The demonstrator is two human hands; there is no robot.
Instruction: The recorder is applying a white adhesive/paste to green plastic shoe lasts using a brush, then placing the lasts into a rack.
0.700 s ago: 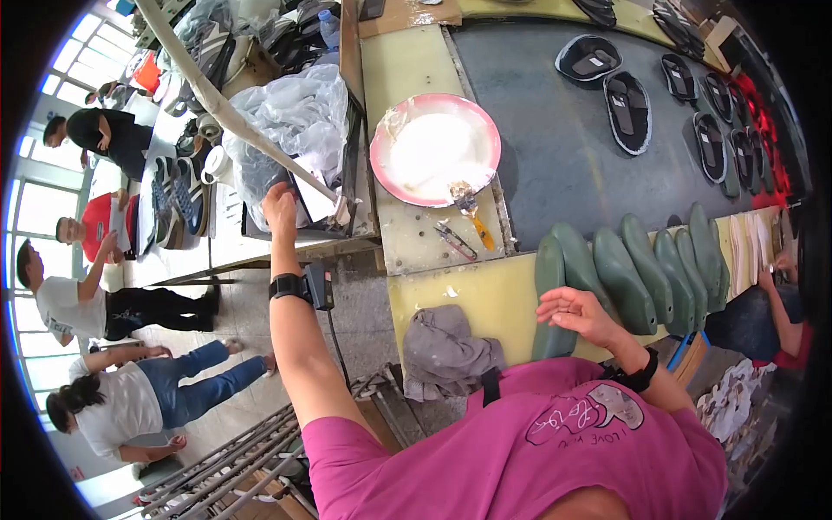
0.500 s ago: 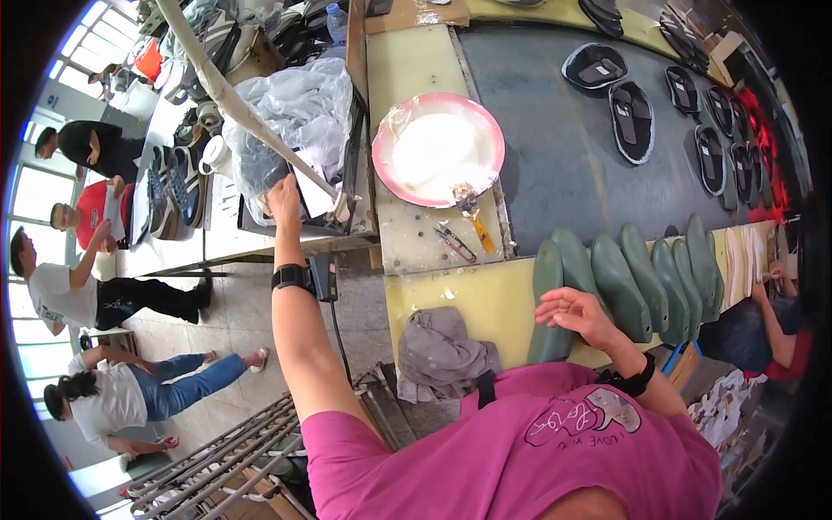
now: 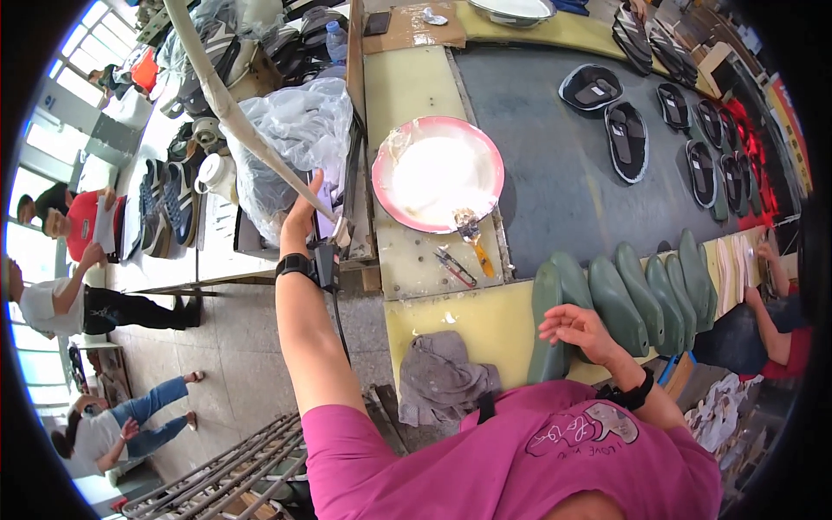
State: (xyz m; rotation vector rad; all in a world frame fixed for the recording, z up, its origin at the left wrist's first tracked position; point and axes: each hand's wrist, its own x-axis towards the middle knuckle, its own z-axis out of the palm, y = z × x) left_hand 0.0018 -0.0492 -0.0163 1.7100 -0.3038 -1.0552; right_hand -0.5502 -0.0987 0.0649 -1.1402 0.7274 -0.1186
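Observation:
My left hand [image 3: 303, 210] reaches out over a dark-edged box at the left bench, its fingers stretched out and seen edge-on. Clear plastic bags [image 3: 295, 130] bulge from this box beside the fingers, and a pale pole [image 3: 251, 134] slants across just above them. Nothing shows in that hand, though its far side is hidden. My right hand [image 3: 579, 331] hovers with loosely bent, parted fingers over the nearest green shoe lasts [image 3: 546, 303], holding nothing. Ahead stands a pink-rimmed basin [image 3: 378, 186] of white paste, a yellow-handled brush [image 3: 482, 258] on its edge.
Small snips [image 3: 456, 269] and a grey cloth [image 3: 442, 377] lie on the yellow table. Black shoe pieces [image 3: 627, 143] rest on the dark belt [image 3: 537, 147]. A metal rack [image 3: 217, 464] stands at the lower left. Other people are at left and right; a co-worker's hand [image 3: 767, 251] is by pale strips.
My left hand has drawn out from among the plastic bags and shifted right, fingers now straightened. The right hand has barely moved. My view has tilted slightly; people at left have moved.

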